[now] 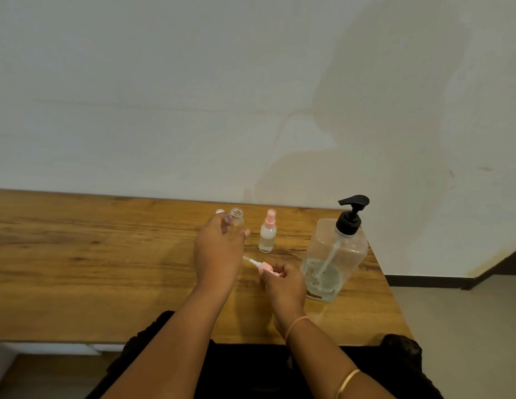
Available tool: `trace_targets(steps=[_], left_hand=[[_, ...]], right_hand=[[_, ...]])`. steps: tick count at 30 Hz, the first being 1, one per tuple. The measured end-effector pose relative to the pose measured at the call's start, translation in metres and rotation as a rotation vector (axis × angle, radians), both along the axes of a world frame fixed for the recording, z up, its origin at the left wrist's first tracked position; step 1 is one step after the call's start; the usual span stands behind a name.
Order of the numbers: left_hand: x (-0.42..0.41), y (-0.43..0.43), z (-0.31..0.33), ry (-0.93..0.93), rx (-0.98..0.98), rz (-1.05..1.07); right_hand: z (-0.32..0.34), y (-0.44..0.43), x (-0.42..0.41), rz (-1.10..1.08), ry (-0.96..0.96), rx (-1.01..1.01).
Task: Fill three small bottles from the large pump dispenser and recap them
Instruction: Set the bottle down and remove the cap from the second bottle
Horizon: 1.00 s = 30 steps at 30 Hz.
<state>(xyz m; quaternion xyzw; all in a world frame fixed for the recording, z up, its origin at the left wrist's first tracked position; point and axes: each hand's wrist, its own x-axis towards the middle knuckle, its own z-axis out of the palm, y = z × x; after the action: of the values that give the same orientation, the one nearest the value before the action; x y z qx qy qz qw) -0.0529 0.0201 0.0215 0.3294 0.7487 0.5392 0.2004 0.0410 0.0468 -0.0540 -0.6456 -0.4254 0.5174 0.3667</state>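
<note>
At the far left, behind the fingers, a small clear round top (pixel 220 211) was seen on the wooden table (pixel 78 254); whether it belonged to a third bottle or was a loose cap could not be told, since the rest was hidden. The left hand (pixel 219 249) was curled round the open small bottle (pixel 236 220), which was held close to upright with its uncapped mouth upward. Its lower body was covered by the fingers, so the fill level could not be read, though the part that showed looked empty.

Lower and to the right, the pink spray cap (pixel 265 267) was pinched in the right hand (pixel 282 280), its dip tube (pixel 249 260) pointing up and left toward the left hand. Most of the cap was hidden by the fingers. Between the hands and the dispenser, nearer the wall, the capped spray bottle (pixel 267 234) stood upright and partly filled.

The large pump dispenser (pixel 334 254) stood farthest right, its liquid low and its black pump head (pixel 353 208) turned with the spout leftward. Filling was judged to be next: the open bottle would have to be carried right, past the capped one, to reach under that spout. The right hand was nearer the pump but occupied by the cap.
</note>
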Motion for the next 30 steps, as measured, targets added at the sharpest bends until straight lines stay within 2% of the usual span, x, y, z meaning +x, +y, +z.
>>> trace_targets(steps=[4,11,13,27,30], left_hand=[[0.0,0.0,-0.001,0.004,0.0,-0.009],[-0.001,0.0,-0.004,0.001,-0.009,-0.014],[0.0,0.0,-0.004,0.004,-0.016,-0.011],[0.0,-0.001,-0.006,0.0,-0.027,-0.027],[0.002,-0.001,-0.006,0.016,-0.036,-0.05]], right_hand=[[-0.008,0.001,0.006,-0.026,-0.097,-0.021],[-0.018,0.0,0.01,0.232,-0.523,0.066],[-0.019,-0.001,0.009,0.264,-0.579,0.115],[-0.003,-0.004,0.008,0.275,-0.55,0.135],[0.004,-0.004,0.008,0.227,-0.447,0.15]])
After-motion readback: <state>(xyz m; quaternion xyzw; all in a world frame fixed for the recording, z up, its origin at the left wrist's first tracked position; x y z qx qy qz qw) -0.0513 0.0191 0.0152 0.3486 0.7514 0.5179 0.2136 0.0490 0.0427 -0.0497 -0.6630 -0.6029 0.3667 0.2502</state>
